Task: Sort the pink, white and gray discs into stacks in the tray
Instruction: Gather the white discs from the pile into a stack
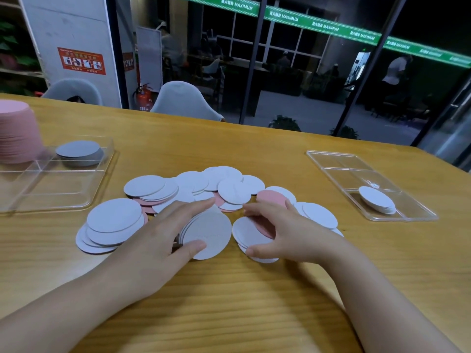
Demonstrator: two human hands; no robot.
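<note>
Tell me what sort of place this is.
Probably a shared workspace or lobby at night: a long wooden table with gray chairs, a glass wall under a green MAXIMUM banner, a fire extinguisher.

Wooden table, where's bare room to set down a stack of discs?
Bare wooden table lies between the forearms, and between the loose white and pink disc pile and the right clear plastic tray. Crowded: the pile under the left hand and right hand.

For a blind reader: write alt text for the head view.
Both hands grip discs in a loose pile on a wooden table: left hand, right hand. Clear trays at either side hold small stacks.
</note>
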